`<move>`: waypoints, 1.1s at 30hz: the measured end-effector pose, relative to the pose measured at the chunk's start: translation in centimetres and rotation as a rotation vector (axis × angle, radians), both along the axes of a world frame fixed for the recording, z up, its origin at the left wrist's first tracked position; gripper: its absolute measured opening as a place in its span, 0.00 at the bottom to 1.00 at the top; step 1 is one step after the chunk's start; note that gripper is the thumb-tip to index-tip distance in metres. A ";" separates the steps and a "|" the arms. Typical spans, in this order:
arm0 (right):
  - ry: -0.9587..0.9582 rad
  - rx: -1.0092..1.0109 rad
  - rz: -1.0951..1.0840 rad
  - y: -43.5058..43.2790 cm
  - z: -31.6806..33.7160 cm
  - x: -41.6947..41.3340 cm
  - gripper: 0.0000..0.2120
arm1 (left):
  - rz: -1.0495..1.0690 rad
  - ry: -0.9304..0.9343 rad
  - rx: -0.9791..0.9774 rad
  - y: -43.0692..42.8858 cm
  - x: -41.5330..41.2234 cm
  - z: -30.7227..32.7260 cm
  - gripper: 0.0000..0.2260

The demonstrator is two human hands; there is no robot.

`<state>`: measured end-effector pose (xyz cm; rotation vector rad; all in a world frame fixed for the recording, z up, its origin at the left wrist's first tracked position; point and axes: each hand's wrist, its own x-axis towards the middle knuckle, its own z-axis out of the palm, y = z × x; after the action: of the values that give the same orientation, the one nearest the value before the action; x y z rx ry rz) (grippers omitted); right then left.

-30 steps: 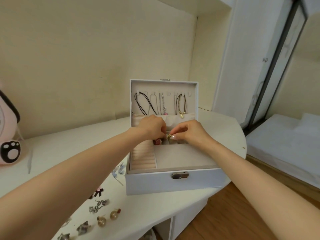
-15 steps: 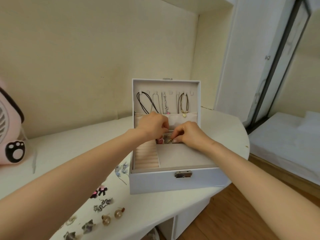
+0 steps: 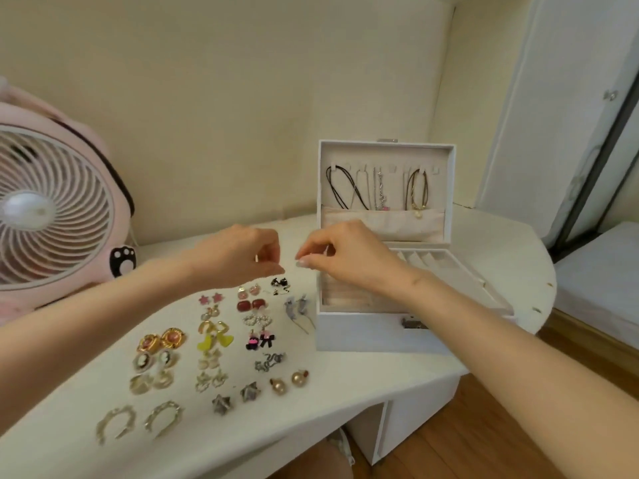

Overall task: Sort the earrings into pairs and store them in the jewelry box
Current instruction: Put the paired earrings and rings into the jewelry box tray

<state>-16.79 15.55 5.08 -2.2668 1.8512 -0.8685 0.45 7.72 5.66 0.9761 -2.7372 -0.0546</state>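
head view: both hands above paired earrings (image 3: 214, 344), centre frame.
left hand (image 3: 238, 255) fingers pressed together, right hand (image 3: 345, 257) fingers pinched; contents unclear.

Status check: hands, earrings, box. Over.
Left hand and right hand above the table, fingers pinched, grip contents too small to tell. Earrings paired on table. Jewelry box open, nothing blocking.

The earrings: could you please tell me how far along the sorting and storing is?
Sorting looks done: earrings lie in pairs on the table. Both hands, left and right, hover pinched beside the open box; what they hold is too small to tell. Nearly all pairs remain to store.
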 end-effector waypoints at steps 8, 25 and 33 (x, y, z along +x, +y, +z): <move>0.002 0.155 0.175 -3.8 -2.9 8.8 0.09 | 0.322 -0.467 0.206 -1.5 8.7 -1.4 0.10; 0.045 0.273 0.200 -6.7 -5.9 14.7 0.11 | 0.415 -0.404 0.382 -2.5 11.3 -3.6 0.07; -0.027 0.258 0.244 -6.3 -5.9 15.0 0.11 | 0.403 -0.268 0.436 -3.0 11.9 -4.0 0.05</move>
<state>-1.78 9.30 -0.87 -2.2421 1.5304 -0.5836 12.31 4.73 1.68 1.7513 -2.7530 -0.4999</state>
